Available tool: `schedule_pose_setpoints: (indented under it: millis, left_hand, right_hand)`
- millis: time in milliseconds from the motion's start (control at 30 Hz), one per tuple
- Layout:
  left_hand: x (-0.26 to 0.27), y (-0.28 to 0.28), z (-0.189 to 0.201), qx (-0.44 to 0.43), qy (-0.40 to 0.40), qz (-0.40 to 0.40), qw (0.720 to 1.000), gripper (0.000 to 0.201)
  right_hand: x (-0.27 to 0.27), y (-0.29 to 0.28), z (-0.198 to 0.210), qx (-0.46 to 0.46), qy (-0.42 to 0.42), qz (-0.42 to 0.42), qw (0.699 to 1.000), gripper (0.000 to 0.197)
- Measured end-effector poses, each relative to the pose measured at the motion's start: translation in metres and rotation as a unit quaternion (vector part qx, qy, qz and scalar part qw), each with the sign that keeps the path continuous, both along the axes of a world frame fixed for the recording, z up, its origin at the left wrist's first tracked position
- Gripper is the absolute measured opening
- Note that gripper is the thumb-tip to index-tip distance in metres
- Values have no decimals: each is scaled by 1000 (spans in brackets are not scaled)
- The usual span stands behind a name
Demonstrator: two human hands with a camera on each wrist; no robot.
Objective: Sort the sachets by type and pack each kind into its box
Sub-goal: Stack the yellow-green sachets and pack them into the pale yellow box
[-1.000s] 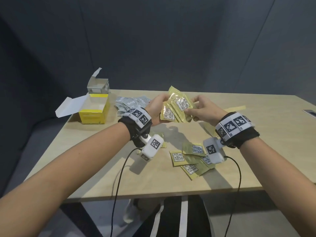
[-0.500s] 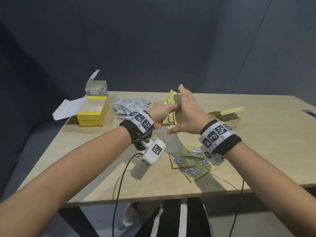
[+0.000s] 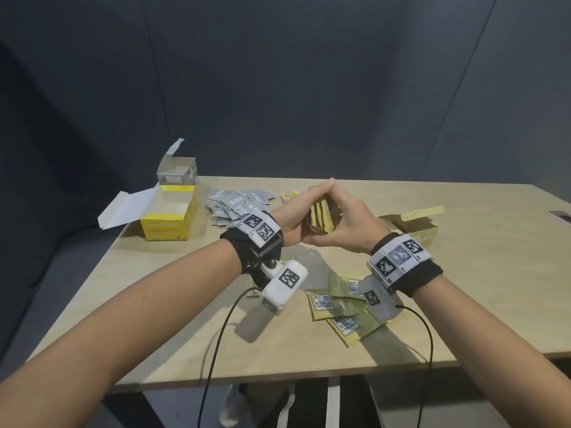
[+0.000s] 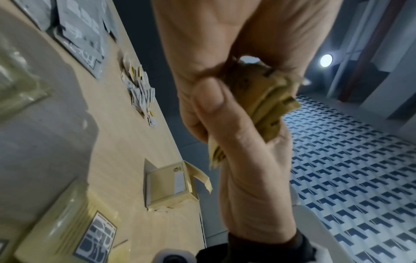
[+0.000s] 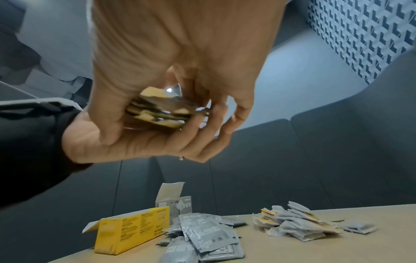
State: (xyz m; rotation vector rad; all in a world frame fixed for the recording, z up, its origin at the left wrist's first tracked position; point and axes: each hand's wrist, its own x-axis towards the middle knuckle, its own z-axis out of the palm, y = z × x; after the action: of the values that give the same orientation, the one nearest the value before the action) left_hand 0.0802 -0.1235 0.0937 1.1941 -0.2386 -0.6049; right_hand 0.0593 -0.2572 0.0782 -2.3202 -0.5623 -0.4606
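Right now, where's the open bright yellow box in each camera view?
Head: yellow box far left on the table, just left of the grey sachets.
Left wrist: not in it; the grey sachets sit at top left.
Right wrist: yellow box at bottom left, just left of the grey sachets.
Shared landmark: the grey sachets.

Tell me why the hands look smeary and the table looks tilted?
Left wrist view: motion blur smears the left hand, right hand and gold sachets; right wrist view: the tilted camera slants the table; head view: everything looks sharp.
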Motion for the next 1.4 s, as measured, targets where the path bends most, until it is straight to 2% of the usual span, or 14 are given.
schedule_pose_setpoints:
  millis: [167, 300, 467, 567, 700, 833, 933, 1000, 1100, 1167, 1267, 1400]
  left_hand:
    - [1, 4, -2, -11, 20, -16, 1000, 47]
    - [1, 17, -3, -36, 27, 1, 999, 21]
    - [-4, 7, -2, 1, -1, -19, 1000, 23]
    - [-3, 2, 0, 49, -47, -15, 998, 18]
    - [0, -5, 2, 44, -24, 5, 999, 21]
    - [2, -14, 0, 0, 3, 22, 1000, 19]
    - [8, -24, -7, 11, -24, -5, 1000, 20]
    - [11, -33, -9, 32, -43, -29, 998, 26]
    - [13, -50, -6, 75, -69, -64, 993, 50]
    - [10, -65, -4, 94, -85, -73, 989, 46]
    - [5, -91, -2, 104, -99, -72, 987, 33]
    - [9, -117, -10, 173, -157, -59, 970, 49]
  right_hand:
    - [-2, -6, -1, -10, 7, -12, 1000, 87]
    - [-5, -13, -3, -5, 1, -37, 999, 87]
    - [-4, -6, -6, -27, -28, -33, 999, 83]
    - [-4, -7, -8, -6, 4, -50, 999, 89]
    - [-2, -14, -12, -22, -29, -34, 999, 67]
    - [-4, -21, -12, -139, -160, -116, 970, 47]
    - [-6, -29, -9, -204, -184, -106, 956, 46]
    - [-7, -39, -6, -170, -171, -101, 965, 43]
    - [-13, -64, 6, -64, -182, -144, 971, 34]
    - [-17, -83, 13, -42, -179, -162, 970, 33]
    - [-21, -96, 12, -56, -136, -154, 977, 36]
    - [-23, -107, 3, 24, -84, -174, 981, 35]
